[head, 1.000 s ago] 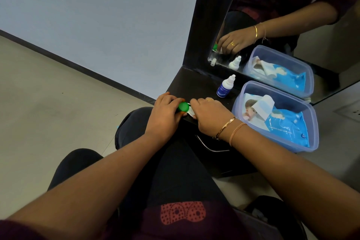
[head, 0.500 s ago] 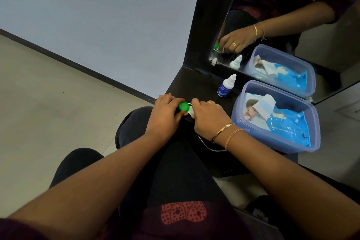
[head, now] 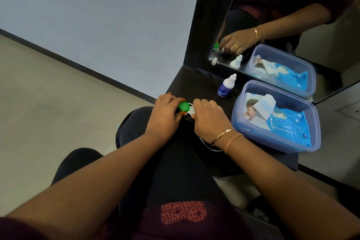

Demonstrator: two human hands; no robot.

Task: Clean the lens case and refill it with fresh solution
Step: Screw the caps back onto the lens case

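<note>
Left of the tub (head: 259, 136), at the table (head: 194, 85) edge nearest you: lens case (head: 190, 110), pinned between both hands. Left hand (head: 165, 115): fingers and thumb curled round the green cap (head: 183, 106). Right hand (head: 208, 117): fingers curled over the white end of the case; what lies under them is hidden.

Step judged: unscrewing the green cap. Method: brace the case body firmly with your right hand and turn only the cap with your left. Hold the case level, so any old solution leaves the well only when you tip it out on purpose. Solution bottle (head: 226, 86) stands upright just left of the tub's far corner, beyond the case, close enough for the refill.

Count: lens case 1; green cap 1, second cap not visible; bottle 1; tub 1; wipes pack (head: 288, 122) 1, inside the tub. Mirror (head: 292, 15) copies excluded.
</note>
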